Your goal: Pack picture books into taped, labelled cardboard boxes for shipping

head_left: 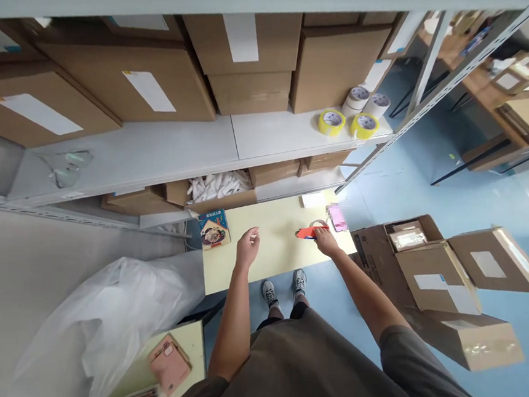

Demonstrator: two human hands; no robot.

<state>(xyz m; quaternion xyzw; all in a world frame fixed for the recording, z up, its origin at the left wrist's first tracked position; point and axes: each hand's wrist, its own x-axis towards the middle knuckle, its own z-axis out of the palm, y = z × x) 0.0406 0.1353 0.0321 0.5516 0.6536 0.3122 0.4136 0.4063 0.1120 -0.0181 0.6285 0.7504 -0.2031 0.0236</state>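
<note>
Head cam, near to far. Pink pouch (170, 363) lies on a small stand just short of the table (277, 224). Plastic bag (111, 308) is heaped off the table's left end. Left hand (247, 246) hovers over the table's near edge, fingers loosely spread, holding nothing. Right hand (327, 241) is at the table's right end, fingers closed around the red dispenser (306, 232); can't tell if it's lifted off the top. Book (214, 230) lies flat on the table's left end. Boxes (429, 275) are stacked on the floor right of the table. Shelf (270, 138) stands beyond the table, yellow tape rolls (331, 122) on it.
</note>
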